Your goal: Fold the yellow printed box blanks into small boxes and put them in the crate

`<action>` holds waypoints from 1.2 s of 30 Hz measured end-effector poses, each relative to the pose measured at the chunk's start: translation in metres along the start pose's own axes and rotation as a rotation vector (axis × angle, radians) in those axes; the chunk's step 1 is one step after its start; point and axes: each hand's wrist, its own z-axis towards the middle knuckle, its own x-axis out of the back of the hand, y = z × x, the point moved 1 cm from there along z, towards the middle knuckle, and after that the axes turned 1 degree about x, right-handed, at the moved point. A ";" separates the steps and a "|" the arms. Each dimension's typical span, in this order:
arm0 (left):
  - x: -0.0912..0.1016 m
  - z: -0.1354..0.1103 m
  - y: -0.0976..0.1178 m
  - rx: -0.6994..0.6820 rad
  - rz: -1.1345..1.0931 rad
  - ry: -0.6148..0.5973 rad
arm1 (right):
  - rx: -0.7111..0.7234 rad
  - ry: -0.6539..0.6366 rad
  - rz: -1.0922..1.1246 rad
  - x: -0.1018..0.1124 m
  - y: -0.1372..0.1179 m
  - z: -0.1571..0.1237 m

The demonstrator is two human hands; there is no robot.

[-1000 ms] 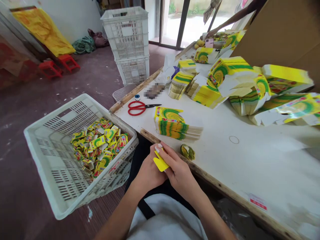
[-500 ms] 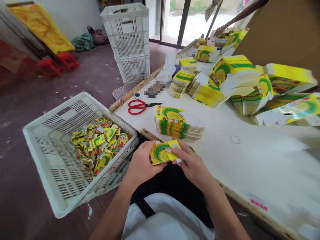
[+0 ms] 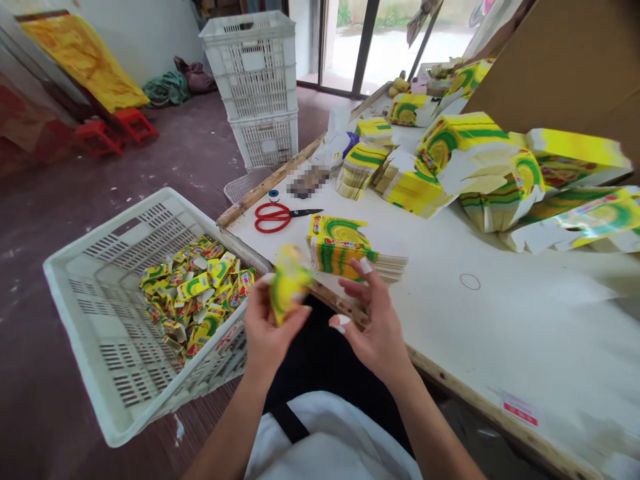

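My left hand [image 3: 267,330] grips a small yellow and green folded carton [image 3: 287,283], blurred by motion, just right of the white plastic crate [image 3: 90,333]. The crate holds several folded cartons [image 3: 197,293] of the same print. My right hand [image 3: 370,320] is open beside it with fingers apart and holds nothing. It hovers over the table's front edge, right below a stack of flat printed carton blanks [image 3: 350,250].
Red scissors [image 3: 275,217] and a small tape roll [image 3: 273,195] lie on the white table [image 3: 500,320]. More piles of carton blanks [image 3: 450,167] crowd the far side, with a brown cardboard sheet [image 3: 565,67] behind. Stacked white crates [image 3: 257,87] and red stools [image 3: 115,130] stand on the floor.
The carton was held in both hands; now my right hand has let go and opened. My left hand has swung the carton left toward the crate.
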 end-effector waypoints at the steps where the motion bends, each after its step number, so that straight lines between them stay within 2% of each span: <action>1: 0.003 0.002 -0.002 0.045 -0.183 0.119 | 0.001 0.062 -0.011 0.005 0.000 0.008; 3: 0.007 0.008 -0.007 0.155 -0.468 0.260 | 0.013 0.186 -0.106 0.017 0.002 0.027; 5: 0.007 0.011 -0.010 0.292 -0.606 0.277 | 0.018 0.253 -0.241 0.026 0.007 0.049; 7: 0.004 0.009 -0.012 0.402 -0.629 0.216 | -0.002 0.230 -0.384 0.028 0.017 0.068; 9: -0.001 0.003 -0.014 0.467 -0.601 0.117 | -0.028 0.144 -0.505 0.027 0.027 0.080; 11: -0.005 -0.002 -0.015 0.495 -0.554 0.045 | -0.028 0.072 -0.577 0.026 0.034 0.087; 14: -0.007 -0.006 -0.016 0.495 -0.498 0.019 | 0.013 0.059 -0.599 0.029 0.035 0.090; 17: -0.011 -0.007 -0.018 0.490 -0.474 -0.025 | 0.004 0.113 -0.511 0.033 0.024 0.085; 19: -0.015 -0.008 -0.019 0.454 -0.485 -0.078 | -0.026 0.129 -0.362 0.030 0.012 0.074; 21: -0.019 -0.011 -0.018 0.364 -0.533 -0.102 | -0.060 0.061 -0.158 0.019 0.000 0.057; 23: -0.022 -0.012 -0.014 0.267 -0.588 -0.095 | -0.132 -0.093 0.056 0.001 -0.010 0.034; 25: -0.024 -0.011 -0.008 0.229 -0.611 -0.079 | -0.190 -0.222 0.248 -0.016 -0.020 0.012; 28: -0.024 -0.006 0.000 0.257 -0.635 0.016 | -0.220 -0.248 0.439 -0.034 -0.032 -0.010; 30: -0.025 -0.003 0.001 0.273 -0.647 0.113 | -0.228 -0.258 0.476 -0.040 -0.035 -0.016; 32: -0.027 -0.003 -0.002 0.287 -0.613 0.154 | -0.252 -0.260 0.450 -0.040 -0.033 -0.016; 36: -0.030 -0.010 -0.011 0.274 -0.471 0.042 | -0.278 -0.122 0.385 -0.030 -0.018 -0.010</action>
